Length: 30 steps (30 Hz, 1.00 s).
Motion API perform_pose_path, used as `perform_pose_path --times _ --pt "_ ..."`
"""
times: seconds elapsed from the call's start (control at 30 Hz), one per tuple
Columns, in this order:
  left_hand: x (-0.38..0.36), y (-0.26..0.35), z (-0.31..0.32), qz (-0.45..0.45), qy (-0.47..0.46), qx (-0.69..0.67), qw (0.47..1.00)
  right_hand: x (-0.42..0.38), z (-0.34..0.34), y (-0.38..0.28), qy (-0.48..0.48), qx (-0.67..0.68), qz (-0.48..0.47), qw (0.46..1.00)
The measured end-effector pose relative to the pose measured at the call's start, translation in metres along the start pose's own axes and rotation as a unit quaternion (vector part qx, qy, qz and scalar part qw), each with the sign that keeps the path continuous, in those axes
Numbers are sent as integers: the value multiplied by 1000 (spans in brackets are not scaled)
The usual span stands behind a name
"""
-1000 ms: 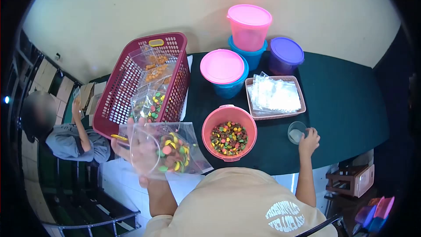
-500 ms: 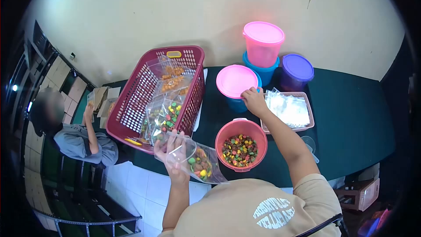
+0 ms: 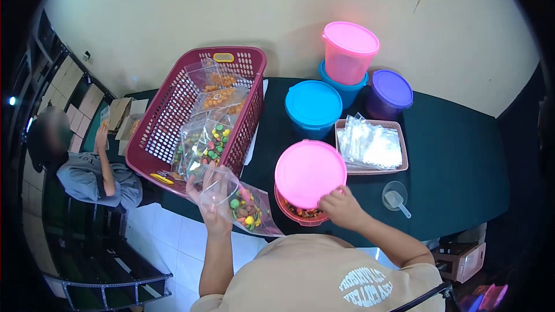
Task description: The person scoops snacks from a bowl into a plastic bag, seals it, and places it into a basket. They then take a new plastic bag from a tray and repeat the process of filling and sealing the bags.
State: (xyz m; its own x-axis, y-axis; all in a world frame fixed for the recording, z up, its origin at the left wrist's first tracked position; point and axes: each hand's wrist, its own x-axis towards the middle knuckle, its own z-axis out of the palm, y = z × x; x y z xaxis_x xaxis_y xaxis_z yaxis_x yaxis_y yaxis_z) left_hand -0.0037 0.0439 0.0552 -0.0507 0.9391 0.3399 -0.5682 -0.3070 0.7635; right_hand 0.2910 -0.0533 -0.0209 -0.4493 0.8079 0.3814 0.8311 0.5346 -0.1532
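Note:
My left hand grips a clear plastic bag partly filled with colourful pebble-like candies, close to the near end of the maroon basket. In my right hand is a round pink lid, pinched at its near right edge. The lid hangs over the pinkish-red tub and hides most of it; some multicoloured candies show below its edge. Behind the lid stands a tub with a blue lid.
The maroon basket holds several filled bags. A pink tray carries flat clear bags. A scoop rests in a clear cup. Stacked pink tub and purple tub stand behind. Another person is at left.
My right hand has lifted the pink lid off the blue-lidded tub and brought it nearer, over the pinkish-red tub. My left hand still holds the bag. The view has shifted slightly.

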Motion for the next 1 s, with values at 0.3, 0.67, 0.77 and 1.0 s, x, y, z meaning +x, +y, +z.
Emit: perform_pose_path --times 0.3,0.67,0.77,1.0 --pt "10 -9 30 -8 -82 9 997 -23 0 -33 -8 48 34 998" --pt "81 -48 62 -168 -428 -323 827 57 -52 -20 135 430 216 866" --pt "74 -65 95 -205 -475 -375 769 78 -66 -9 110 542 138 822" --pt "38 -36 92 -277 -286 -139 907 54 -67 -13 24 671 246 699"
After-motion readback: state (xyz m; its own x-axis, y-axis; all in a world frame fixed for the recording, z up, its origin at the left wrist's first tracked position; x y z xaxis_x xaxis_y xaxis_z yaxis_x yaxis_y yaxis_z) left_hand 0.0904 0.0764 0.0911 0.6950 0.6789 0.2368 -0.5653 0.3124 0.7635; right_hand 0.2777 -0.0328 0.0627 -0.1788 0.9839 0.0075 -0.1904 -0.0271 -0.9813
